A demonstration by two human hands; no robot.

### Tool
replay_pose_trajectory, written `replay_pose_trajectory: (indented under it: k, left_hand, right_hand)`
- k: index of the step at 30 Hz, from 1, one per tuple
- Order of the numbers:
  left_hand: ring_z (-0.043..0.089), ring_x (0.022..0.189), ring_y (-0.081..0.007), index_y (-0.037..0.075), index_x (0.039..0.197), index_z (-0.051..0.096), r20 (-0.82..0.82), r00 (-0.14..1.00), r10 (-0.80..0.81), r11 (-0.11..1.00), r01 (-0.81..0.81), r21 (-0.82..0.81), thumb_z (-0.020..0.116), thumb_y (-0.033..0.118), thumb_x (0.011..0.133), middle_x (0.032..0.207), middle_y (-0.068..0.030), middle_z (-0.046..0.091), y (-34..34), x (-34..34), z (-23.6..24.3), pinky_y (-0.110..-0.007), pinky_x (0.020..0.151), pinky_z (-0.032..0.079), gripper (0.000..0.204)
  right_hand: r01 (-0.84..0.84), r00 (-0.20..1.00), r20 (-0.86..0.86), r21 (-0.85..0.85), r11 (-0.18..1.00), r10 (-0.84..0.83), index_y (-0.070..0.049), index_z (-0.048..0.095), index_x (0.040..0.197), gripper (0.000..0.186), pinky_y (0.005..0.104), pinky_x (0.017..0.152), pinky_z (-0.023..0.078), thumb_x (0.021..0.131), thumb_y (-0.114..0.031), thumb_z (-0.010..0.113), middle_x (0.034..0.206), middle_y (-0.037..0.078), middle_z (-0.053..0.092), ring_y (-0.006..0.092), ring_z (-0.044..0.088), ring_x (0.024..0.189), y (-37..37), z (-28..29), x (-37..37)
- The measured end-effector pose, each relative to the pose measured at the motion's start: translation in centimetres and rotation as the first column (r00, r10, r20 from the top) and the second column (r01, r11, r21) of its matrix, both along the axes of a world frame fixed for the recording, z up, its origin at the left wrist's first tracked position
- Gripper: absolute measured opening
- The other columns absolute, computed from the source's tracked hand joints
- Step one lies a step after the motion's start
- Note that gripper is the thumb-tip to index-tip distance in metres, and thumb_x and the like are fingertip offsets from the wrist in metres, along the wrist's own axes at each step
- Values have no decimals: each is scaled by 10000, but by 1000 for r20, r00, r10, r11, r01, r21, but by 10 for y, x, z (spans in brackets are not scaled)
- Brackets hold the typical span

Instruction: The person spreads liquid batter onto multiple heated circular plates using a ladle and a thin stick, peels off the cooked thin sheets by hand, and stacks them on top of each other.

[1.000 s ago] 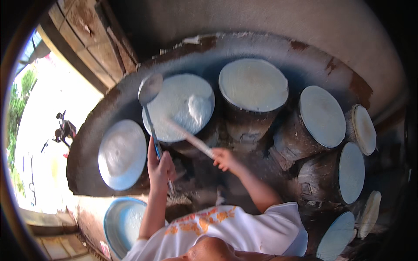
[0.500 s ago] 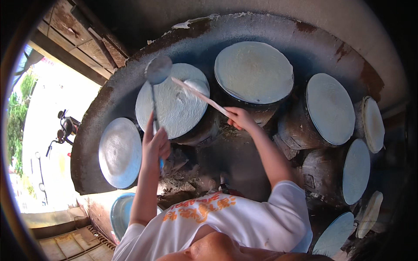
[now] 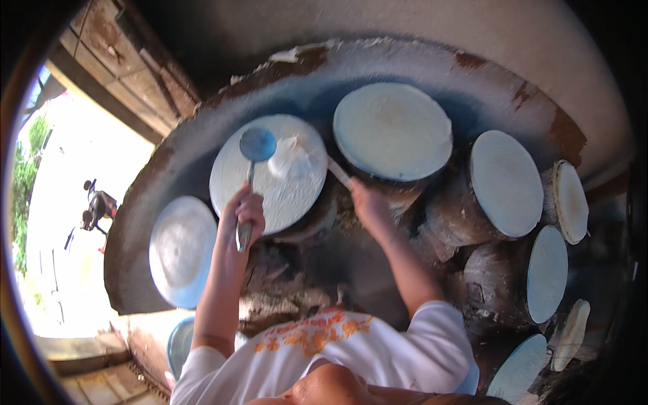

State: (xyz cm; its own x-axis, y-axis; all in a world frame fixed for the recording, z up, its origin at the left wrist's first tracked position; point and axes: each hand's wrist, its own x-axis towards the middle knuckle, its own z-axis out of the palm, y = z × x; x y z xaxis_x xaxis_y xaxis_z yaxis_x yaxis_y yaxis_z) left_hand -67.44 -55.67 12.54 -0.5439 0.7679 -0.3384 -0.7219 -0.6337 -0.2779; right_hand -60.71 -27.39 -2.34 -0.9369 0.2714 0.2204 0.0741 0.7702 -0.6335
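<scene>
In the head view, my left hand (image 3: 244, 209) is closed round the handle of a metal ladle (image 3: 257, 143), whose round bowl is over the left-middle griddle (image 3: 236, 182). That griddle has a pale batter layer, with a thicker white mound (image 3: 291, 162) beside the ladle's bowl. My right hand (image 3: 366, 201) grips a long pale stick-like scraper (image 3: 338, 172), held at the right edge of the same griddle; its material is unclear.
Several round griddles on drums (image 3: 506, 183) stand in an arc, many covered with pale layers. A curved, stained wall (image 3: 418, 61) backs them. A bare plate (image 3: 179, 246) is at left, with a blue basin (image 3: 178, 341) below. A two-wheeler (image 3: 101, 209) stands outside.
Since half a second ago, the ladle's bowl has moved down and right. The scraper has swung right, from across the griddle to its edge. The white mound looks larger and more crumpled.
</scene>
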Motion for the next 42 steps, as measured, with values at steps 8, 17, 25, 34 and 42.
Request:
replay_pose_trajectory:
  k: [8,17,25,34,42]
  left_hand:
    - [342,452,-56,128,830,463,-144,988,61,981,-86,-175,504,157,955,574,47,356,-4,-37,-18,-197,382,317,135]
    - [302,440,-47,174,906,427,-129,931,340,820,-361,-445,515,71,919,580,61,314,53,37,-75,-176,366,268,136]
    - [379,333,-71,109,626,359,128,917,377,754,-384,532,422,190,964,485,27,386,-27,87,3,-214,322,366,353]
    - [380,377,-77,90,650,370,-193,843,502,830,-407,381,420,185,976,521,19,356,-185,91,15,-209,371,384,344]
    - [330,416,-53,122,644,376,-168,946,276,958,-257,125,463,197,965,523,44,328,-259,67,-103,-194,401,338,341]
  right_hand:
    - [-257,966,-29,-104,961,255,-137,565,1218,305,386,587,489,924,-170,494,721,138,628,269,618,614,-25,-1,-11]
    - [150,920,336,-778,610,203,-127,503,1276,315,268,403,409,975,-199,444,617,40,518,99,447,427,-126,-5,47]
    - [-119,988,-140,-440,890,63,23,586,1155,316,318,844,496,869,-110,598,1098,175,646,225,641,988,-86,10,-4]
    - [-80,996,-2,-512,856,92,-12,648,1010,238,317,810,507,786,-92,660,888,144,685,224,660,914,-122,2,22]
    - [-42,939,137,-865,501,315,-85,563,1231,472,238,397,387,768,2,577,794,4,580,86,492,549,-307,-19,43]
